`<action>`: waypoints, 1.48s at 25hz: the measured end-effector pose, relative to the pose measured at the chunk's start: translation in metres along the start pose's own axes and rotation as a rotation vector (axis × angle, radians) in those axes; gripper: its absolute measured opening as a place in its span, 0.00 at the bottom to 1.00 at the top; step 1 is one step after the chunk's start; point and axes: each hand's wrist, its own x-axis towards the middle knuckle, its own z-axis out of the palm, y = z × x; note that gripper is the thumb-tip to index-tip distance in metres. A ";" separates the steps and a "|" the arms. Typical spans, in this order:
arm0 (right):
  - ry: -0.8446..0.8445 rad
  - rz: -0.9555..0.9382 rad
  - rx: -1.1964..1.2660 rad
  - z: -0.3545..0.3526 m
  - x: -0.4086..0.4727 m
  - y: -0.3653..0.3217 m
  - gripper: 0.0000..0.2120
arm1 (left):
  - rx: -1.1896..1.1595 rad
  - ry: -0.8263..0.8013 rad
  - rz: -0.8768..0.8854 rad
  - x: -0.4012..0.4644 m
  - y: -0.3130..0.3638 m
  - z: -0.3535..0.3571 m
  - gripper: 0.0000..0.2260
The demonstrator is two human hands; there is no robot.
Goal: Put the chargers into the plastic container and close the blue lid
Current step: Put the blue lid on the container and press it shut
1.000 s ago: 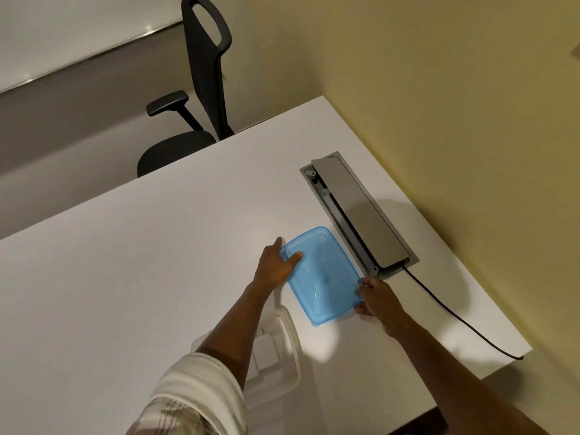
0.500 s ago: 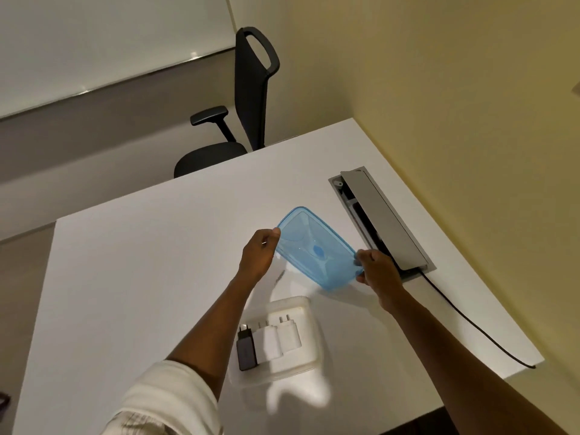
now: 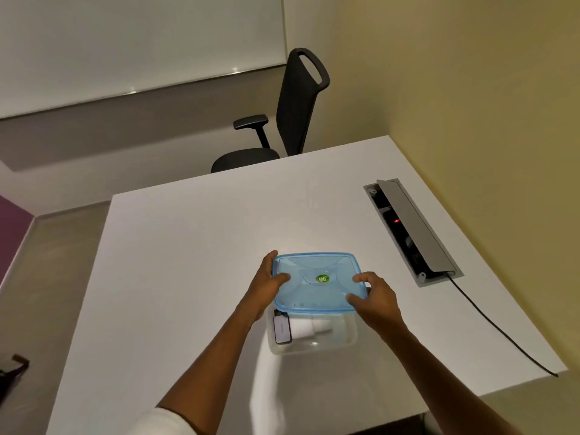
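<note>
Clear plastic container (image 3: 314,340) is seen nearest on the white table (image 3: 175,262), chargers (image 3: 295,328) lying inside, one dark, others white. Blue lid (image 3: 317,282) is held over the container's far part, near part left uncovered. Lid is gripped at its edges by left hand (image 3: 266,285) and right hand (image 3: 375,298), fingers curled on top. Farther right, an open cable box (image 3: 411,233); beyond, a black chair (image 3: 292,111).

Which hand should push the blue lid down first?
Probably the right hand: its fingertips rest on the blue lid near the front edge, above the plastic container. The left hand mostly grips the lid's side.
</note>
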 end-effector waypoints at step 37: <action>-0.028 -0.128 -0.368 0.062 -0.041 0.038 0.27 | 0.478 0.307 0.135 -0.030 -0.100 0.041 0.33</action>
